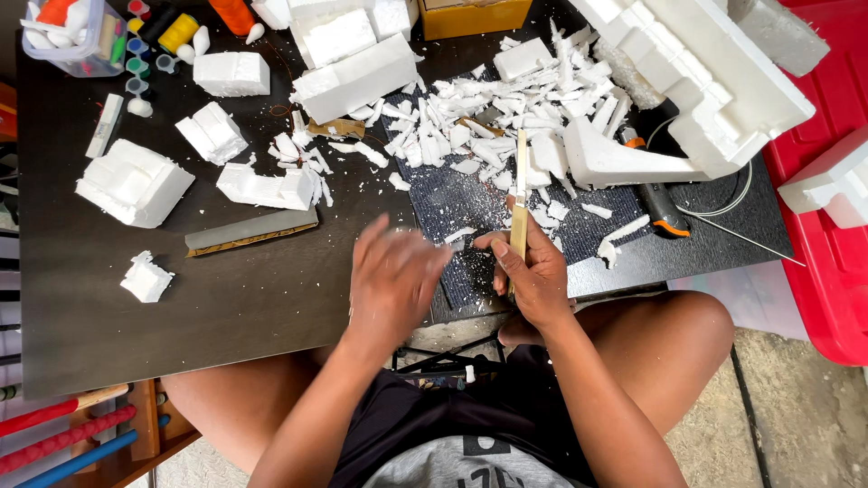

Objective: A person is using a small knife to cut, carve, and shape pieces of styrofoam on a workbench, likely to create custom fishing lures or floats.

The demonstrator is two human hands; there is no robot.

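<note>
A dark worktop (226, 307) fills the view, with a red bin (827, 226) at its right. A big foam block (714, 81) lies top right, smaller foam blocks (136, 181) sit at left, and a heap of foam scraps (488, 126) covers a grey mat (452, 203). The left hand (393, 280) is blurred, its grip spread apart over the mat's near edge. The right hand (533, 276) has its grip clamped on a wooden stick (520, 194), held upright just beside the left.
</note>
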